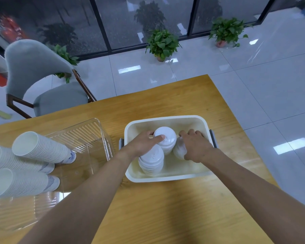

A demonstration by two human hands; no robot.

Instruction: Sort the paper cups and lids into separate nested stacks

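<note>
A cream plastic tub (167, 178) on the wooden table holds three stacks of white lids. My left hand (144, 143) grips the middle lid stack (166, 140), thumb across its top. A second lid stack (151, 162) stands just below it, by my left wrist. My right hand (195, 147) is curled over a third lid stack (179, 149), which it mostly hides. Three nested stacks of white paper cups (40, 147) stand at the left, in a clear plastic bin (88, 136).
The wooden table (165, 212) ends just right of the tub, with tiled floor beyond. A grey chair (42, 81) stands behind the table at the left. Potted plants (161, 44) line the glass wall.
</note>
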